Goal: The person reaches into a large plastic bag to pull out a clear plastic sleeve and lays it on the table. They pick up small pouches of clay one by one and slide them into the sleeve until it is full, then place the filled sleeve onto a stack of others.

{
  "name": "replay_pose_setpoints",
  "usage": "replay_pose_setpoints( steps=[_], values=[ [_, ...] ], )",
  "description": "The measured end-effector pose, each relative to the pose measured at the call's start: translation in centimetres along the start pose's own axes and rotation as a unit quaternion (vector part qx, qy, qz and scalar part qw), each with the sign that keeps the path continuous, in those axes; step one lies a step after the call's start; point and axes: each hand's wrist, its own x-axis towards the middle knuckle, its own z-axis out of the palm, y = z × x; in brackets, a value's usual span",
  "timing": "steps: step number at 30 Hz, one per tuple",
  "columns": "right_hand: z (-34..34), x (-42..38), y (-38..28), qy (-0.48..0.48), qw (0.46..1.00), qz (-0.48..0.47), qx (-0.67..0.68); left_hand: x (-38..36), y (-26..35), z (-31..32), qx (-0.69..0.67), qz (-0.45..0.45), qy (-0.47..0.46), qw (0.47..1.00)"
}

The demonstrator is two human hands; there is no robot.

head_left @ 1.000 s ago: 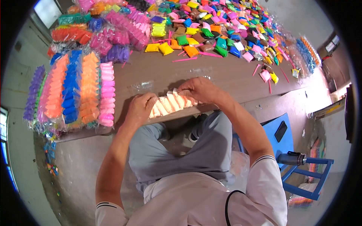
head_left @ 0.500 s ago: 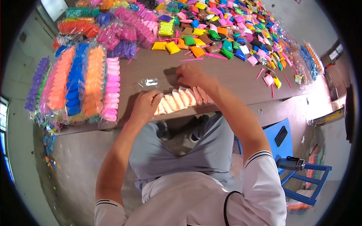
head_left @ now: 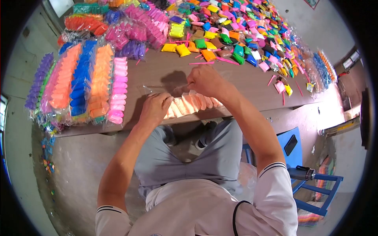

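Note:
A row of peach-coloured packets (head_left: 193,105) lies near the front edge of the table, with clear plastic (head_left: 147,88) around its left end and behind it. My left hand (head_left: 155,108) is closed on the left end of that row, thumb and fingers pressed together. Just behind the row, my right hand (head_left: 204,82) is closed in a pinch, apparently on the edge of the clear plastic. Its fingertips are partly hidden by the hand itself.
Bagged rows of orange (head_left: 100,80), blue (head_left: 80,80) and pink packets (head_left: 118,90) stand at the left. Loose coloured packets (head_left: 236,35) heap at the back. A blue stool (head_left: 293,157) on the right holds a phone (head_left: 290,144) and a bottle (head_left: 302,173).
My right hand has shifted slightly and the plastic is lifted over the row, now covering more of it. The small plastic patch behind my left hand has stretched and moved.

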Motion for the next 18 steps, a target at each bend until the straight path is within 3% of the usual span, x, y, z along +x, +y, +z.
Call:
replay_pose_setpoints(
  steps=[17, 18],
  values=[
    [-0.9, -1.5, -2.0, 0.009, 0.999, 0.005, 0.039, -0.1, -0.1, 0.1, 0.043, 0.004, -0.010, 0.999],
    [-1.4, -1.7, -2.4, -0.021, 0.998, 0.033, 0.056, -0.1, -0.1, 0.2, 0.047, 0.000, -0.009, 0.999]
  ],
)
